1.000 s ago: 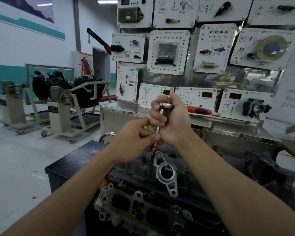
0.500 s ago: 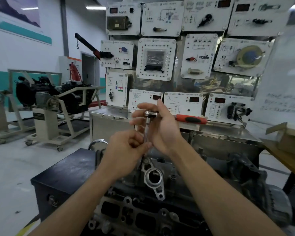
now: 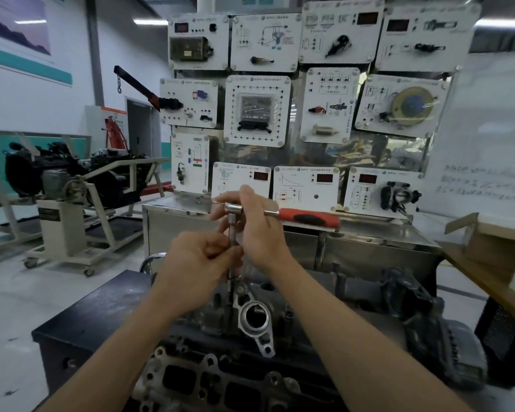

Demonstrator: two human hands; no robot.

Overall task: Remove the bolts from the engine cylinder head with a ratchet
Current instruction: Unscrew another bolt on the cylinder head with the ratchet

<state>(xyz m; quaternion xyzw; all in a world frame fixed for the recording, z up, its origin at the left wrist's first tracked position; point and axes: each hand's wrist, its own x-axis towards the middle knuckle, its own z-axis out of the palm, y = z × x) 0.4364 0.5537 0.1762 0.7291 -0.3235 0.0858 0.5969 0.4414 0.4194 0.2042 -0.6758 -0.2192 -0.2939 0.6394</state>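
Note:
A dark engine cylinder head point(image 3: 226, 379) lies on a black stand below me, with a bright round aluminium housing point(image 3: 254, 319) on top. A ratchet with a red handle point(image 3: 308, 217) pointing right stands on a long steel extension point(image 3: 232, 233) that runs down into the head near the housing. My right hand point(image 3: 256, 230) holds the ratchet head at the top, fingers curled over it. My left hand point(image 3: 197, 269) pinches the extension lower down. The bolt under the extension's tip is hidden.
Behind the head stands a steel cabinet point(image 3: 369, 242) with white training panels point(image 3: 257, 110) above it. Engines on wheeled stands point(image 3: 63, 185) are at the left. A cardboard box on a wooden table point(image 3: 488, 242) sits at the right. A dark component point(image 3: 428, 316) lies right of the head.
The camera view has tilted and shifted, so the hands sit lower in the frame. The ratchet's red handle has swung out to the right into fuller view. Both hands keep their hold.

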